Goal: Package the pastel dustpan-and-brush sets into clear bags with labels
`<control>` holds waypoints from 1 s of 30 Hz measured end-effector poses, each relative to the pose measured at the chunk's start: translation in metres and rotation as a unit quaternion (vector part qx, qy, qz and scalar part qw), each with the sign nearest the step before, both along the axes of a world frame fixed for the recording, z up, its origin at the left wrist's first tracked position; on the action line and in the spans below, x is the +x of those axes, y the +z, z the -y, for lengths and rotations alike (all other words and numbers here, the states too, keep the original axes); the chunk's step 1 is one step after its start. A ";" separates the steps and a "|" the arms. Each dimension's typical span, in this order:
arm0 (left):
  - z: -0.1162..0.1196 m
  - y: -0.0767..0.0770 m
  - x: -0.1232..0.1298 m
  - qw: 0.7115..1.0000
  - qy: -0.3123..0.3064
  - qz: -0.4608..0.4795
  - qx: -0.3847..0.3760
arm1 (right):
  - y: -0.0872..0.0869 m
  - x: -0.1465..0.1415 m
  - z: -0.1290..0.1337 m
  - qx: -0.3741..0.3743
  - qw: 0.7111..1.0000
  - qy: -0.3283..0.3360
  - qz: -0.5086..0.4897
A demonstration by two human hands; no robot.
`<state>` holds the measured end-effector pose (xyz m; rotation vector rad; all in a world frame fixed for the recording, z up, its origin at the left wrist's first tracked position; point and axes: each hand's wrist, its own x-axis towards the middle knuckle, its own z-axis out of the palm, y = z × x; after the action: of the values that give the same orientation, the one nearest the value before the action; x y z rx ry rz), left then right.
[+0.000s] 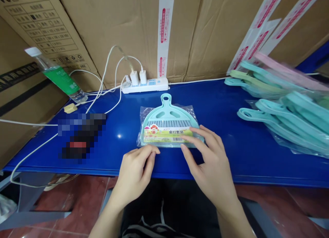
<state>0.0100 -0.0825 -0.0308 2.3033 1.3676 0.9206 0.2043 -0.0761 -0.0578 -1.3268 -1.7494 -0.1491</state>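
A light teal dustpan and brush set lies flat in a clear plastic bag on the blue table, its looped handle pointing away from me. A colourful paper label crosses its lower part. My left hand is at the bag's lower left edge, its fingers curled in; nothing shows in them. Over the lower right part of the bag and label, my right hand has its fingers spread, with the fingertips at the label.
Several bagged teal, green and pink dustpans are heaped at the right. A white power strip with plugs and cables stands behind. At the left are a water bottle and a pixelated dark object. Cardboard boxes line the back.
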 end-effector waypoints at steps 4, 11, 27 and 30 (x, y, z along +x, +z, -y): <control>-0.001 -0.001 0.000 1.000 -0.003 -0.006 0.002 | -0.001 -0.002 -0.001 -0.001 0.999 -0.026 0.023; -0.002 0.000 0.002 1.000 -0.004 -0.008 0.002 | -0.002 -0.001 -0.001 -0.005 0.999 -0.030 0.044; -0.002 0.000 0.003 1.000 -0.005 -0.013 0.001 | 0.001 -0.002 0.000 -0.018 0.997 -0.046 0.057; -0.001 0.000 0.003 1.000 -0.002 -0.015 -0.004 | 0.001 -0.003 0.000 -0.022 0.997 -0.062 0.037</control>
<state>0.0127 -0.0814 -0.0310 2.3223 1.3749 0.8829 0.2014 -0.0764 -0.0567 -1.4785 -1.7400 -0.2332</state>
